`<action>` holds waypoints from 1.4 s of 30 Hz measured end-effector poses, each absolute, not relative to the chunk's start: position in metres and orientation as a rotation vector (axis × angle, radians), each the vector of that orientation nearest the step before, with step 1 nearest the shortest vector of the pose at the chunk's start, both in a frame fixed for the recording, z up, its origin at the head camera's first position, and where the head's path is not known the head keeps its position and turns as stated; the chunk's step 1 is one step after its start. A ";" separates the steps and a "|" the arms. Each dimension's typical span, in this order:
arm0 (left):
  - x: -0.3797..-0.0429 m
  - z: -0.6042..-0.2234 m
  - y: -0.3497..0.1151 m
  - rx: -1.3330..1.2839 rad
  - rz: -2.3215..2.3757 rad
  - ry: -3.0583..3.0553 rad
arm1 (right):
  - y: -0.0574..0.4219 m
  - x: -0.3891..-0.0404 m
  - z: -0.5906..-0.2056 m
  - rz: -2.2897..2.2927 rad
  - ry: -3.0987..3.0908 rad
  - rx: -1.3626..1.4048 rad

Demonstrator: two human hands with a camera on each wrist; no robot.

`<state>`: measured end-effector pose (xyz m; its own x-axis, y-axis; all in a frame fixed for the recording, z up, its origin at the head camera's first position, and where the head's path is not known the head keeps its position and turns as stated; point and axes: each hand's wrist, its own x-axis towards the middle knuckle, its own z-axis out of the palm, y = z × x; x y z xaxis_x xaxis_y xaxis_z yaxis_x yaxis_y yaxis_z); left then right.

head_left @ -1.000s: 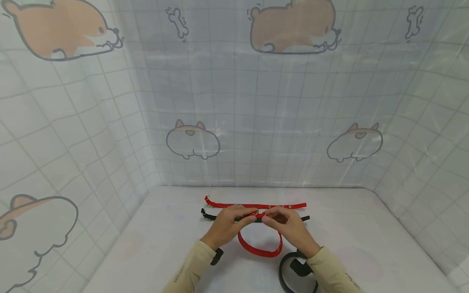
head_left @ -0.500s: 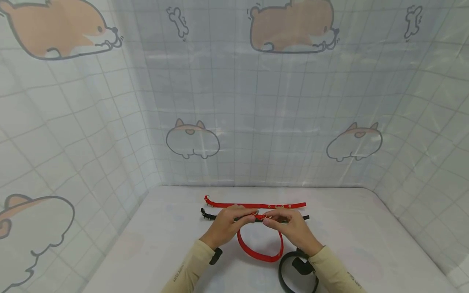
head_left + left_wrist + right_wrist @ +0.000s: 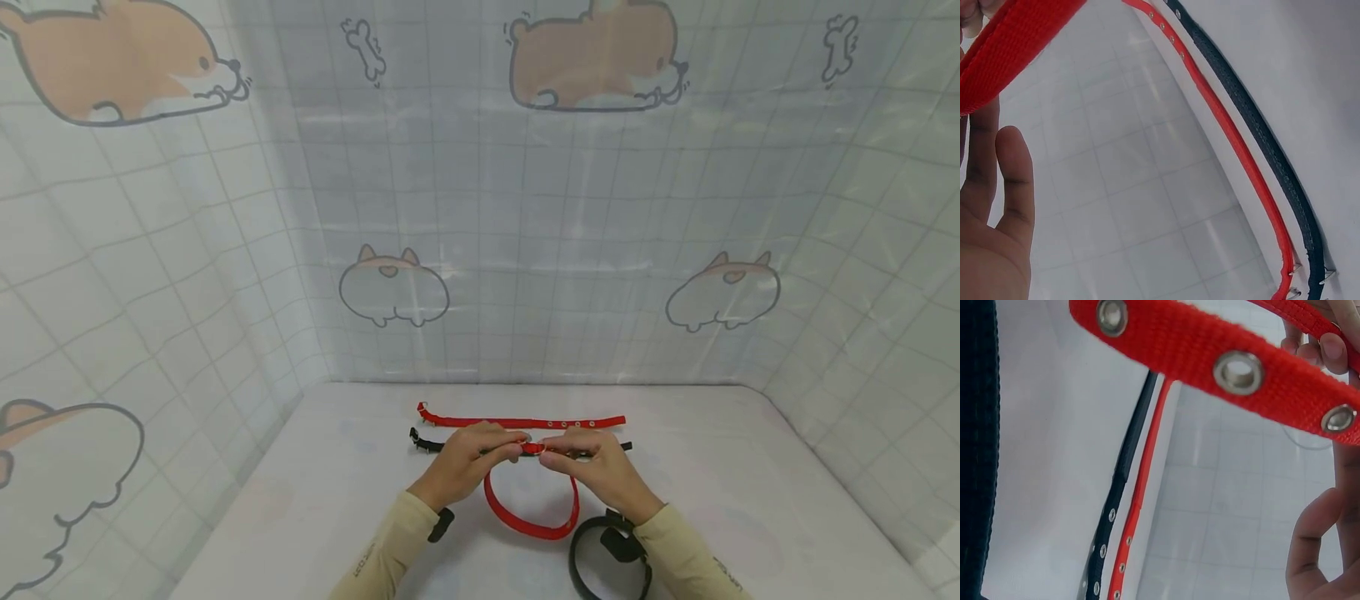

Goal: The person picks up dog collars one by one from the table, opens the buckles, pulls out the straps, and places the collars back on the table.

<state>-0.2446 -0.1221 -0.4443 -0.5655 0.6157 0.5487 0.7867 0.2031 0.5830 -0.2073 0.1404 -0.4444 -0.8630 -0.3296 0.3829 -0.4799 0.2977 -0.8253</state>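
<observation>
Both hands meet over the middle of the table around a red collar (image 3: 528, 528), its strap hanging below them in a loop. My left hand (image 3: 461, 467) pinches one end between thumb and fingers; my right hand (image 3: 603, 471) pinches the other end close beside it. A short red piece with metal shows in the gap between the fingertips. Close up, the right wrist view shows metal eyelets along the red strap (image 3: 1179, 347). Woven red webbing (image 3: 1019, 53) crosses above the fingers in the left wrist view. Fingers hide most of the joined ends.
Behind the hands lie a straight red collar (image 3: 495, 422) and, nearer, a straight black collar (image 3: 431, 445), partly covered by the hands. A looped black collar (image 3: 573, 558) rests by the right wrist. A patterned curtain (image 3: 480, 333) borders the white table (image 3: 337, 467).
The bottom of the red loop has dropped slightly toward me. Both hands keep their pinch in nearly the same place, with small finger shifts at the joined ends.
</observation>
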 end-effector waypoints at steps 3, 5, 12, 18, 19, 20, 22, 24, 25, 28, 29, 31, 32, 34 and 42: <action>-0.244 -0.443 -0.121 -1.346 -1.286 -2.266 | 0.141 -0.209 -0.446 1.638 -2.375 0.791; -0.244 -0.443 -0.121 -1.330 -1.281 -2.269 | 0.142 -0.209 -0.447 1.677 -2.350 0.788; -0.244 -0.441 -0.121 -1.213 -1.266 -2.294 | 0.142 -0.208 -0.445 1.696 -2.334 0.721; -0.247 -0.439 -0.124 -1.140 -1.259 -2.320 | 0.145 -0.210 -0.444 1.606 -2.342 0.626; -0.247 -0.439 -0.124 -1.134 -1.251 -2.318 | 0.145 -0.211 -0.443 1.588 -2.345 0.614; -0.248 -0.438 -0.125 -1.124 -1.243 -2.316 | 0.146 -0.212 -0.443 1.577 -2.346 0.604; -0.249 -0.436 -0.127 -1.107 -1.231 -2.312 | 0.148 -0.213 -0.442 1.545 -2.346 0.590; -0.249 -0.434 -0.129 -1.085 -1.218 -2.313 | 0.150 -0.216 -0.441 1.517 -2.345 0.580; -0.249 -0.433 -0.130 -1.073 -1.218 -2.315 | 0.151 -0.217 -0.440 1.510 -2.339 0.587; -0.251 -0.430 -0.134 -1.033 -1.223 -2.317 | 0.156 -0.221 -0.439 1.481 -2.309 0.624; -0.252 -0.429 -0.135 -1.021 -1.224 -2.317 | 0.157 -0.222 -0.438 1.474 -2.304 0.632; -0.254 -0.429 -0.138 -0.999 -1.233 -2.315 | 0.160 -0.224 -0.437 1.455 -2.291 0.651; -0.255 -0.428 -0.139 -0.991 -1.239 -2.312 | 0.162 -0.225 -0.437 1.450 -2.290 0.651; -0.257 -0.427 -0.142 -0.968 -1.255 -2.318 | 0.165 -0.227 -0.436 1.436 -2.296 0.641; -0.265 -0.421 -0.155 -0.883 -1.255 -2.355 | 0.178 -0.234 -0.429 1.407 -2.306 0.596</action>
